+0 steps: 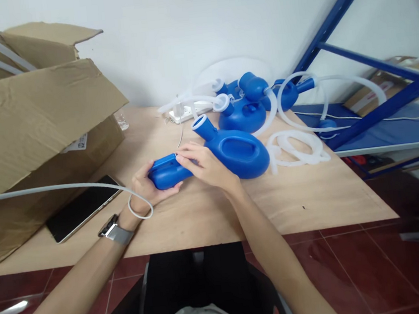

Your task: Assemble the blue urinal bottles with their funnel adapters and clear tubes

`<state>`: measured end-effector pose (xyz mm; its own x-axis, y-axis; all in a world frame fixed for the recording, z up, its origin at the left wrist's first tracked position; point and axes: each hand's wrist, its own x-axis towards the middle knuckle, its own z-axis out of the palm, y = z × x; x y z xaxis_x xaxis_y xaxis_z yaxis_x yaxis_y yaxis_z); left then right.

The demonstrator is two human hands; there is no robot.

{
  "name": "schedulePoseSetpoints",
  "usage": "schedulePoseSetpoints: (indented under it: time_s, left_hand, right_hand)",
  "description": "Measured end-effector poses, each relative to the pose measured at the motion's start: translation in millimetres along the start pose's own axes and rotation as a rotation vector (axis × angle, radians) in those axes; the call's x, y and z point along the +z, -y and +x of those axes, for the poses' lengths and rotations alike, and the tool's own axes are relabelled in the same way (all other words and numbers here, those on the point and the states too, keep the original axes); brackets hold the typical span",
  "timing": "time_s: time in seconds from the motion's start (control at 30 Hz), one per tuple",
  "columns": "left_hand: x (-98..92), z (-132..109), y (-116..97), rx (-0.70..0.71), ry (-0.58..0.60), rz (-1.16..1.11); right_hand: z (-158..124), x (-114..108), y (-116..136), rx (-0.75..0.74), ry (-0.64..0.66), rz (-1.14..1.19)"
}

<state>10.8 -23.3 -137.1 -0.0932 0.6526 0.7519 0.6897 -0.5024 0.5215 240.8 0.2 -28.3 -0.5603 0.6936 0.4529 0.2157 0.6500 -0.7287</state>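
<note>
My left hand (147,188) is wrapped round the left end of a hollow, rounded blue plastic part (168,175), held just above the table. Fingers of my right hand (208,167) are closed over the part's right end, the tips pinching at its upper rim; whatever is under them is hidden. Right behind that hand lies a blue urinal bottle (250,167) with a white-ringed neck and a recessed handle. A thin white tube (85,185) loops past my left wrist, and its free end is not clear.
Several more blue bottles (243,118) with white hoses stand at the back. A coiled clear hose (298,147) lies to their right. At left are an open cardboard box (40,110) and a dark laptop or tablet (83,207). A power strip (193,109) sits near the wall; a blue shelf (393,120) stands right.
</note>
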Motion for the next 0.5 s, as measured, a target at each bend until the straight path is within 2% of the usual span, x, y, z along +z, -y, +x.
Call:
schedulePoseSetpoints:
  time_s: [0.07, 0.17, 0.23, 0.33, 0.37, 0.47, 0.5]
  left_hand:
    - [0.7, 4, -10, -0.039, 0.062, -0.030]
    - [0.3, 10, -23, -0.072, 0.146, -0.072]
    - [-0.3, 14, -27, -0.091, 0.124, -0.090]
    - [0.7, 20, -27, -0.151, -0.001, -0.132]
    - [1.6, 22, -26, -0.181, -0.041, -0.150]
    - [5.4, 27, -23, -0.300, -0.101, -0.246]
    - [6.6, 28, -22, -0.341, -0.100, -0.296]
  right_hand:
    - [-7, -3, 0, 0.058, 0.001, 0.002]
    - [-31, -14, 7, 0.137, -0.091, 0.002]
    - [-55, -25, 15, 0.171, -0.156, -0.012]
    - [-99, -47, 20, 0.255, -0.214, -0.087]
    - [-114, -56, 17, 0.269, -0.286, -0.164]
    - [-158, -85, 0, 0.272, -0.678, -0.507]
    - [-171, -95, -8, 0.293, -0.741, -0.621]
